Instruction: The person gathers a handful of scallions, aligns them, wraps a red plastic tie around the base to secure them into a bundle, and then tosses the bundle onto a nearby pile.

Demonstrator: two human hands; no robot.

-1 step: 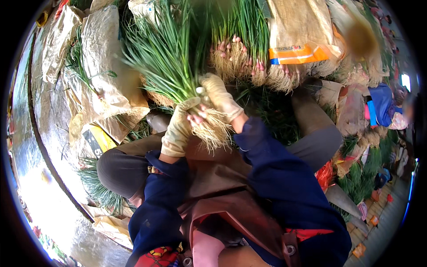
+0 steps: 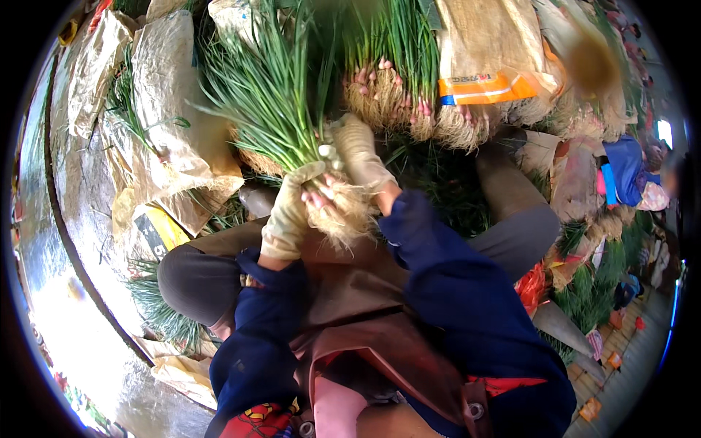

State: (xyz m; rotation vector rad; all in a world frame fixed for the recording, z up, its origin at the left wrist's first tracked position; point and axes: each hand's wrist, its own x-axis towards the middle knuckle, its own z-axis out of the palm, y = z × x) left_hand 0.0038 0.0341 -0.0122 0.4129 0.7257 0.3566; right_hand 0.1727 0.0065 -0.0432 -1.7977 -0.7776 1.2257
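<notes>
A bunch of spring onions (image 2: 281,109) is held in front of my lap, long green leaves fanned up and to the left. Its pinkish bulbs (image 2: 318,196) and pale stringy roots (image 2: 347,219) point down toward me. My left hand (image 2: 292,201), in a cream work glove, is closed around the stems just above the bulbs. Against the right side of the bunch, my gloved right hand (image 2: 359,150) grips at the stems, its fingertips partly hidden. Small white round bits (image 2: 326,152) show between the two hands; what they are is unclear.
More rooted spring onions (image 2: 376,91) stand in a row ahead, beside a tan woven sack (image 2: 489,44) with an orange band. Crumpled sacks (image 2: 164,95) lie at left. My bent knees (image 2: 197,285) flank a brown apron (image 2: 350,292). A red plastic bag (image 2: 531,287) sits at right.
The roots have swung slightly left and hang in a tighter clump. Both hands have shifted a little to the left with the bunch.
</notes>
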